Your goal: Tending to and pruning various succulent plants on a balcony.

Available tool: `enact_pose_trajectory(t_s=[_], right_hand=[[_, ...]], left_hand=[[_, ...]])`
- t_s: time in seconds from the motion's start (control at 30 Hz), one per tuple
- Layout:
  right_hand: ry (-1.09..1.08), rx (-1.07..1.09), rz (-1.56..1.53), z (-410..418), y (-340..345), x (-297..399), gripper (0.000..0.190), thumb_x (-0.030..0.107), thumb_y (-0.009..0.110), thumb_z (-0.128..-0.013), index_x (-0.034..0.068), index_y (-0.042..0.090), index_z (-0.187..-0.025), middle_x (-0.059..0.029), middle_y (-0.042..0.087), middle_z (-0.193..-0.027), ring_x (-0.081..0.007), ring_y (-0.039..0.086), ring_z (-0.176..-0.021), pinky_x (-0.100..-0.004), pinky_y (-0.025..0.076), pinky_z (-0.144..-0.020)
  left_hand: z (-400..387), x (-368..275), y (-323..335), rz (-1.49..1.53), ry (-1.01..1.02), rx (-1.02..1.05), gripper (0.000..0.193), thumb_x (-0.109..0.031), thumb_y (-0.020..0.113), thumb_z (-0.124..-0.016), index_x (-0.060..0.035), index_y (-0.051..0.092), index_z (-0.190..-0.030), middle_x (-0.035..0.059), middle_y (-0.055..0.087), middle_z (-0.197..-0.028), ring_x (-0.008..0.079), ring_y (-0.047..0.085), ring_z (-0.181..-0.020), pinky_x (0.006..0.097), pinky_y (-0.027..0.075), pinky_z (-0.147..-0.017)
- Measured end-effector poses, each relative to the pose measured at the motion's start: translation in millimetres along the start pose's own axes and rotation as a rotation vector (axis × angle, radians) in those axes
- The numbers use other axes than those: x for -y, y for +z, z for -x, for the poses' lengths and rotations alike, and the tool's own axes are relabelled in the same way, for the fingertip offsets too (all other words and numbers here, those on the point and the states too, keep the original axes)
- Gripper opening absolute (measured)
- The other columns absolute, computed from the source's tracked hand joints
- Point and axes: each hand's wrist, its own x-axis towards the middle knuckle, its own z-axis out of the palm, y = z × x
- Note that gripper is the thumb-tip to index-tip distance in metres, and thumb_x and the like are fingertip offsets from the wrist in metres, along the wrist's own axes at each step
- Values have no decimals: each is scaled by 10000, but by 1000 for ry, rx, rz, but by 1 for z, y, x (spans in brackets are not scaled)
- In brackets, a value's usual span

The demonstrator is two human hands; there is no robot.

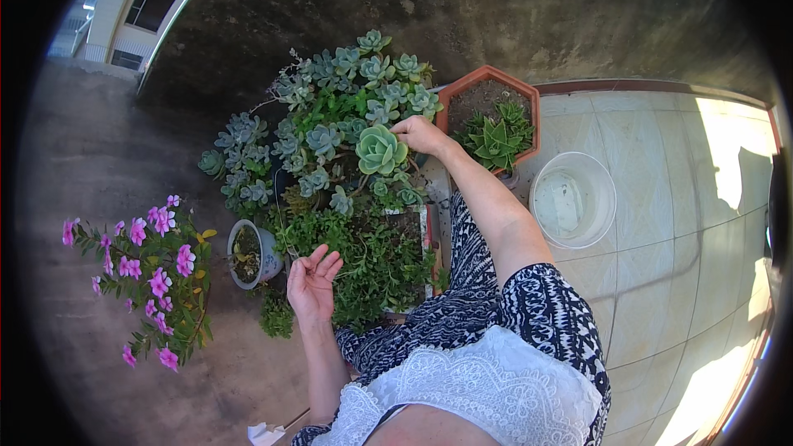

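Observation:
My right hand [421,135] reaches in from the right, with its fingertips closed at the upper right edge of a large pale-green succulent rosette [381,149]. Many smaller blue-green succulent rosettes [324,139] cluster behind and around it. My left hand [313,285] is palm up over the left side of a leafy green plant [359,260] in a rectangular planter. Its thumb and index finger pinch the lower end of a thin pale strand [278,198], which runs up along the succulents. Whether the strand is wire, string or stem cannot be told.
An hexagonal terracotta-coloured pot [536,118] holds a spiky succulent [497,139]. A translucent bucket [610,217] with some liquid stands on the tiled floor [650,272]. A white pot [269,257] and pink-flowering periwinkle [160,283] are at left. A dark stained wall [526,18] rises behind.

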Motion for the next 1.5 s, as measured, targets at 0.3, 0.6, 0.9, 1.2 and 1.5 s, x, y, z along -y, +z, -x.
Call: enact_pose_trajectory(t_s=[0.3,0.6,0.9,1.2,1.5], right_hand=[[5,-579,-149,43,36,-19,109,71,546,-809,-18,560,-869,-137,558,-763,-185,560,-706,-315,436,-661],[195,-709,-1005,72,87,-8,122,100,458,-890,18,532,-942,-43,546,-725,-125,530,-491,-269,465,-417],[796,-434,225,53,73,-22,309,238,549,-796,46,632,-1025,-211,584,-1019,-349,560,-1027,-391,463,-866],[625,-265,370,45,61,-19,282,192,538,-772,60,651,-994,-218,585,-1084,-332,565,-1021,-391,458,-866],[571,-511,147,60,74,-25,346,117,492,-706,28,650,-1000,-235,604,-1021,-361,558,-1014,-378,421,-894]], left_hand=[[21,5,-21,51,-1,-39,258,-245,371,-952,-66,521,-843,213,580,-1092,350,598,-955,494,480,-853],[30,7,-12,104,18,-55,241,-217,384,-947,-40,494,-825,238,583,-1044,366,608,-917,488,498,-821],[45,10,-31,129,9,-76,246,-227,376,-949,-51,505,-836,221,589,-1046,352,608,-920,486,496,-825],[42,14,-33,170,-1,-109,241,-227,387,-946,-51,500,-827,231,590,-1033,352,614,-899,473,503,-808],[40,18,-39,189,-13,-112,237,-232,387,-946,-59,500,-831,224,596,-1020,345,615,-893,469,502,-807]])
